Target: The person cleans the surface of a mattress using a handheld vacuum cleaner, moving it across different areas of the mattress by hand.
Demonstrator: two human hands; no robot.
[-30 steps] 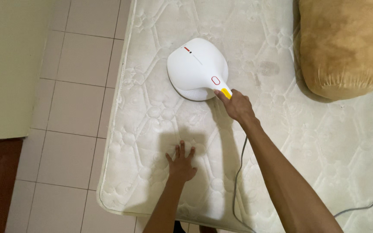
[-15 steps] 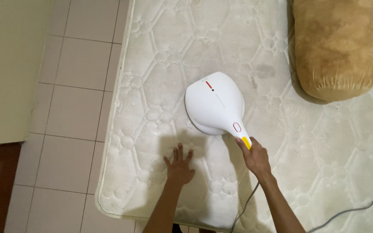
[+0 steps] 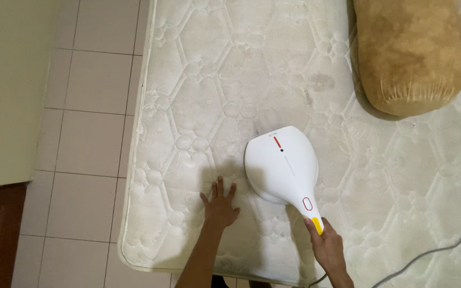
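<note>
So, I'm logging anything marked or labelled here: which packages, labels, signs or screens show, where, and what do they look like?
No packages, signs or screens.
White rounded plastic handheld vacuum cleaner, on the quilted cream mattress, held by the right hand: short red stripe, dark dot and faint grey line of print on top.
Its handle: red-outlined oval button above a yellow end.

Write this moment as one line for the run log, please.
right hand: grips handle of white handheld vacuum | vacuum: flat on mattress | left hand: palm down on mattress | brown bolster pillow: far right
</note>
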